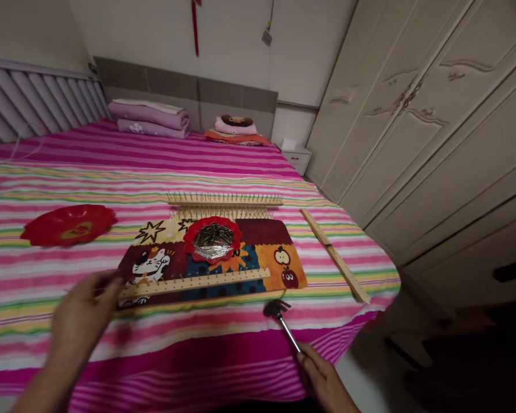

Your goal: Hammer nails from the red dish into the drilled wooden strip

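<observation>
Pink striped bedspread (241,172) under a cartoon mat (262,232). Left hand (86,315) stretched forward at the left end of the wooden strip (193,283) on the mat's near edge, grip too blurred to tell. Right hand (322,378) low, clenched around the hammer (284,324), head on the bedspread.

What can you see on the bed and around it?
striped sheet: one, pink with coloured stripes, on the bed
picture mat: one, many colours, cat on it, middle of sheet
dish of nails: one, red, on the mat
empty dish: one, red, left on sheet
nailed strips: seemingly two, pale wood, behind mat
front strip: one, pale wood, mat's near edge
right strip: one, pale wood, right of mat
folded bedding: two piles, purple and pink, by headboard
wardrobe: one, cream, right
hammer: one, dark head, in right hand
left hand: open, blurred, by front strip's left end
right hand: closed round hammer handle
</observation>
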Available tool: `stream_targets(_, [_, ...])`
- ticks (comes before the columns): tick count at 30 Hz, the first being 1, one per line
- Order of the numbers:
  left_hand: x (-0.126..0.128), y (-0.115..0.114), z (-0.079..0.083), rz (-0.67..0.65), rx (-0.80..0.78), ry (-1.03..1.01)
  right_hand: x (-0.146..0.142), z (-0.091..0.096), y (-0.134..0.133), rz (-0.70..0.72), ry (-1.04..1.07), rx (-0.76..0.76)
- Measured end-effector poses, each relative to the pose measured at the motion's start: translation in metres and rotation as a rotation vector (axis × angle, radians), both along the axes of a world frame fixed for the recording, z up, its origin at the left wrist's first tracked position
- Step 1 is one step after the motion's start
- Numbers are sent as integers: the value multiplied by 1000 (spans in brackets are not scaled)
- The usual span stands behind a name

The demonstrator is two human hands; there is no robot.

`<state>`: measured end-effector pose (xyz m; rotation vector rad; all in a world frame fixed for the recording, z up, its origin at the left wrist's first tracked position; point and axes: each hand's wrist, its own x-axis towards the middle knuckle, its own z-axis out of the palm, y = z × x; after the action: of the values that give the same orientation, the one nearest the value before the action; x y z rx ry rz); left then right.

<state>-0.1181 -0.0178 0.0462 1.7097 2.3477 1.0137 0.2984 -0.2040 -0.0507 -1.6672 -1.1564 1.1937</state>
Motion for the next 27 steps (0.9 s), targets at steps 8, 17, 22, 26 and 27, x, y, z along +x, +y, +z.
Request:
stream_targets(8, [150, 52, 10, -557, -198, 205, 5, -21, 2, -64, 250, -111])
stream_targets(17, [201, 107, -3, -541, -581, 429, 12, -16, 8, -64, 232, -78])
stream_targets(22, [200, 114, -3, -546, -620, 449, 21, -3, 16, 4, 239, -108])
stream_targets(26, [192, 114, -3, -573, -609, 371, 26, 0, 22, 59, 292, -141])
stream_targets(27, [189, 114, -3, -569, -597, 292, 27, 0, 23, 73, 306, -143])
